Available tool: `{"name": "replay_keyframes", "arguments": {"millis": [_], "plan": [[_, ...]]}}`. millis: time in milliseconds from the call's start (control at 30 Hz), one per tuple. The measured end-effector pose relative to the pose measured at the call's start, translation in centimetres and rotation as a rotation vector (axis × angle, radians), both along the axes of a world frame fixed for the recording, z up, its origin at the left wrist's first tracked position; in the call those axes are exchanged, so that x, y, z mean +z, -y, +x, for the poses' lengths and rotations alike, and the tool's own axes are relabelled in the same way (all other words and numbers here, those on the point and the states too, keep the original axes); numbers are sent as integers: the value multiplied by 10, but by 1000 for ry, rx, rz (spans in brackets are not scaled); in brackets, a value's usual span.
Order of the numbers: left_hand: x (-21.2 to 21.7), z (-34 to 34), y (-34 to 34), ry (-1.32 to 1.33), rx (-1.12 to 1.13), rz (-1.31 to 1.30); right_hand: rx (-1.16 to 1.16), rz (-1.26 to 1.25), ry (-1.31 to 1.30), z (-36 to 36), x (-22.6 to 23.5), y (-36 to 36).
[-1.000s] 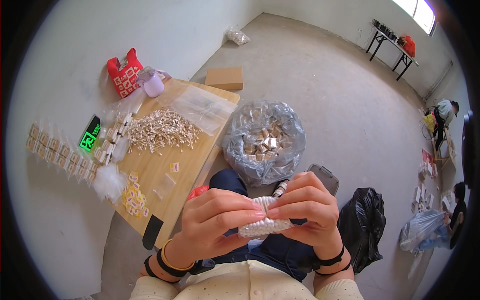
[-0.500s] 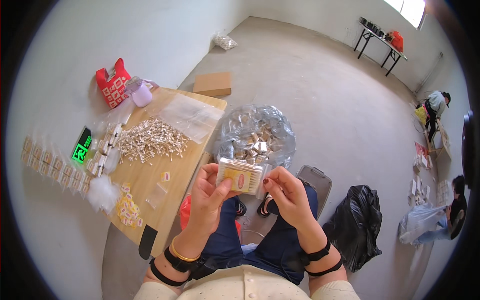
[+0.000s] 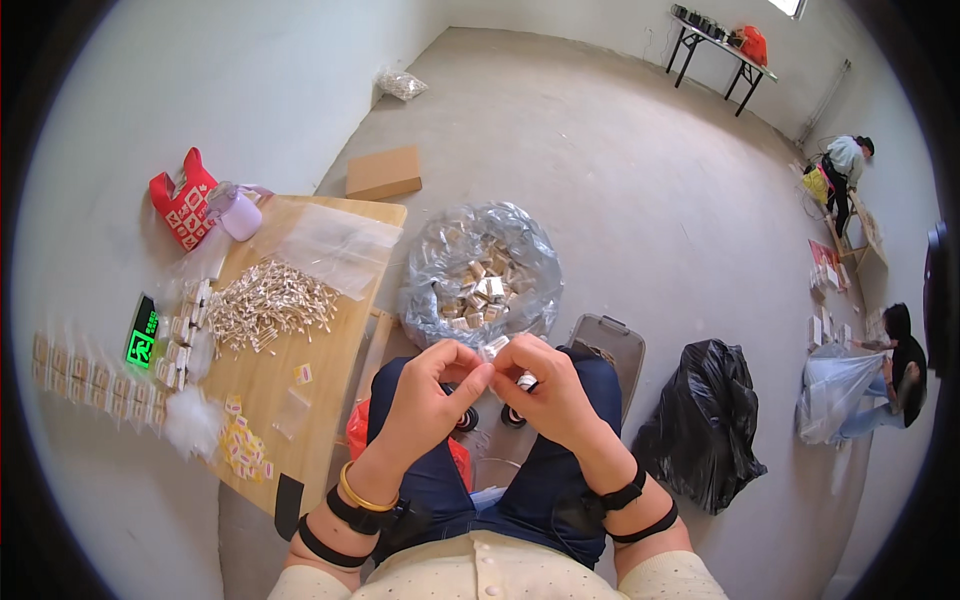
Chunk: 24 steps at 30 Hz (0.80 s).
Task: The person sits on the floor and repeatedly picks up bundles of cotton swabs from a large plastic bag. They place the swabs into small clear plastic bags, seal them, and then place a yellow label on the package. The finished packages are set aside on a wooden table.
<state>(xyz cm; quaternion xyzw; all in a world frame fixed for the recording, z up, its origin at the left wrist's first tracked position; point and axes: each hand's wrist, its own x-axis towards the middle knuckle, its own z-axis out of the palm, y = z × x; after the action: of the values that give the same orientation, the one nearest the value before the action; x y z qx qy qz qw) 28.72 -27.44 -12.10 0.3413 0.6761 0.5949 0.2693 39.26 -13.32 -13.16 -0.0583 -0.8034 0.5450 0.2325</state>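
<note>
The left hand and right hand meet over the lap, thumbs and fingers of both closed in a pinch on a swab pack, of which only a small pale part shows between the fingertips. Half a second ago its yellow label lay in plain view; now the pack is turned and mostly covered, which suggests the handling has gone from its face to an edge. Whether its bag is sealed, I cannot tell. Just beyond sits a grey plastic bag holding many bundles. To the left, the wooden table carries loose swabs, yellow cards, 1 separate card and a small clear bag.
</note>
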Motion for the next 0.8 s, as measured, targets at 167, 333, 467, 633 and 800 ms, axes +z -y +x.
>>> {"name": "replay_keyframes", "arguments": {"millis": [167,333,467,633,800], "plan": [[-16,-8,-6,164,-119,27,40,-41,33,8,3,-4],[-12,-5,-10,-41,-128,55,11,-398,-18,20,-13,-21],[-10,-9,-8,-338,-121,133,-74,-462,-49,23,-6,-16],[-28,-1,-23,254,84,193,5,-628,-135,27,0,-13],[-24,5,-26,345,20,138,-110,-601,-164,29,-19,-22]]}}
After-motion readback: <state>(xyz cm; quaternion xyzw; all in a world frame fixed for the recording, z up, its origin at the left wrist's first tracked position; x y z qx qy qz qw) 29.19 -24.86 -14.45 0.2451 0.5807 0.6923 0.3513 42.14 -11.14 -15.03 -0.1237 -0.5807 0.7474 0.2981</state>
